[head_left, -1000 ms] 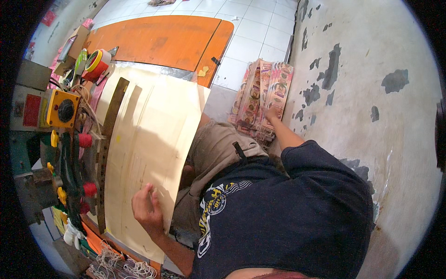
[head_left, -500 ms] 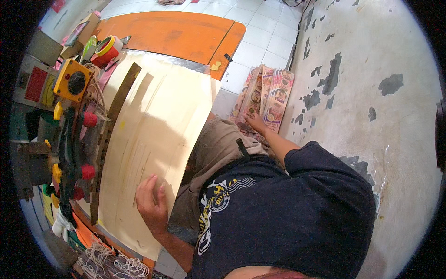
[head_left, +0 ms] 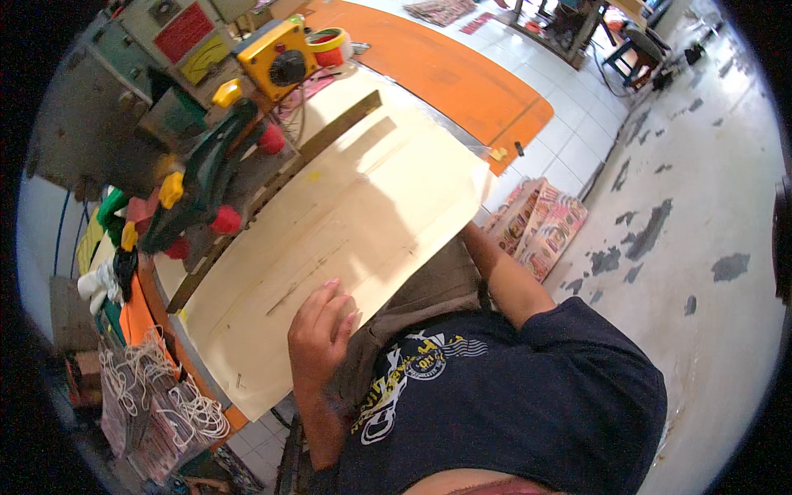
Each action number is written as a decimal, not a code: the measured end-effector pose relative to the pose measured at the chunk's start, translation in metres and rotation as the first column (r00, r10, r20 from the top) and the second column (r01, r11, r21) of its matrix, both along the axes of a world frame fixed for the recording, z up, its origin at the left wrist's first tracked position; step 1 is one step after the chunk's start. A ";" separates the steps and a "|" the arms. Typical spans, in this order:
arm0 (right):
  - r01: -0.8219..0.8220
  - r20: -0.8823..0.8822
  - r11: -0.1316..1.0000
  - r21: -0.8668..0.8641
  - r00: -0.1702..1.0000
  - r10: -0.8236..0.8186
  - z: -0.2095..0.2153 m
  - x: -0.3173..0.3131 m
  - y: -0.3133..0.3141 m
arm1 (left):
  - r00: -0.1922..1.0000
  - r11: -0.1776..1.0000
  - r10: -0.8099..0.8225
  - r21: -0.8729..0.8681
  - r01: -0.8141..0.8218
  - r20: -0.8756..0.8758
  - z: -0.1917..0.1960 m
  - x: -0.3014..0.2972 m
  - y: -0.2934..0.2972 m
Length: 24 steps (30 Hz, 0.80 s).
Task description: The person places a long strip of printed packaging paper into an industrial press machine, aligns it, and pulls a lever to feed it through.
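The large, pale cream rectangular sheet (head_left: 330, 214) lies slantwise across the worktable, its near edge right over the person's lap, and the left hand (head_left: 320, 326) is there on that edge, palm down, wrist bent, fingers close together and gently curled, thumb just apart from them, nothing visible in its grasp. Over on the other side, the right forearm (head_left: 507, 276) angles forward from the sleeve and dips out of sight behind the sheet, so what those fingers are doing, I cannot tell. Along the far side runs a long, straight, dark metal bar (head_left: 338, 130), and above it a dark green machine frame (head_left: 206, 177) with red and yellow knobs. Now the markings: a yellow control box (head_left: 276, 59) wears a black round dial, its figures too small to make out. Pink-and-brown printed sheets (head_left: 540, 227) lie on the floor beyond the right arm, covered in repeated pictures and blurred lettering. And the black T-shirt (head_left: 528, 396) carries bold white and yellow lettering around a circular emblem.
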State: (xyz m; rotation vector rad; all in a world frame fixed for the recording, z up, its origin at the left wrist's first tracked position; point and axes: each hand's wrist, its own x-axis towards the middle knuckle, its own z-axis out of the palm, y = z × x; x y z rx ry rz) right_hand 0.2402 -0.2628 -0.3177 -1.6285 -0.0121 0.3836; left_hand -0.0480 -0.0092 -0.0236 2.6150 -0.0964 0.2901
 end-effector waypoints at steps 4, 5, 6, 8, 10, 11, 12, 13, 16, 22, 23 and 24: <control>-0.165 0.002 0.976 -0.145 0.986 0.167 0.009 -0.012 0.007 | 0.997 0.998 0.050 -0.032 -0.048 0.056 -0.008 -0.003 -0.005; -0.228 -0.008 0.949 -0.216 0.973 0.232 0.010 -0.016 0.005 | 0.997 0.998 0.046 -0.042 -0.043 0.064 -0.007 -0.003 -0.009; -0.290 -0.021 0.911 -0.294 0.954 0.298 0.011 -0.019 0.000 | 0.996 0.998 0.019 -0.062 -0.014 0.091 -0.009 0.001 -0.014; -0.458 -0.087 0.760 -0.461 0.876 0.475 0.015 -0.032 0.000 | 0.990 0.995 -0.023 -0.091 0.035 0.137 -0.010 0.007 -0.023; -0.632 -0.212 0.479 -0.610 0.712 0.670 0.021 -0.050 -0.001 | 0.988 0.988 -0.047 -0.137 0.067 0.150 -0.010 0.011 -0.032; -0.706 -0.304 0.293 -0.645 0.589 0.749 0.027 -0.060 -0.002 | 0.985 0.983 -0.064 -0.161 0.090 0.157 -0.012 0.012 -0.035; -0.752 -0.392 0.099 -0.652 0.446 0.805 0.037 -0.074 0.000 | 0.987 0.981 -0.049 -0.177 0.075 0.151 -0.010 0.012 -0.036; -0.772 -0.471 -0.085 -0.630 0.292 0.833 0.049 -0.090 0.003 | 0.991 0.980 -0.032 -0.191 0.057 0.133 -0.006 0.009 -0.037; -0.726 -0.580 -0.454 -0.517 -0.093 0.809 0.105 -0.136 0.007 | 0.996 0.946 -0.011 -0.322 0.040 0.094 -0.006 -0.003 -0.032; -0.815 -0.099 -0.291 -0.502 -0.279 0.955 0.250 -0.183 0.042 | 0.963 0.620 -0.230 -0.741 0.255 0.140 0.008 -0.012 -0.016; -0.872 0.017 -0.218 -0.439 -0.251 0.968 0.255 -0.181 0.041 | 0.938 0.498 -0.308 -0.812 0.303 0.161 0.016 -0.013 -0.016; -0.907 0.106 -0.183 -0.380 -0.239 0.965 0.264 -0.178 0.041 | 0.908 0.438 -0.345 -0.815 0.379 0.237 0.016 -0.012 -0.021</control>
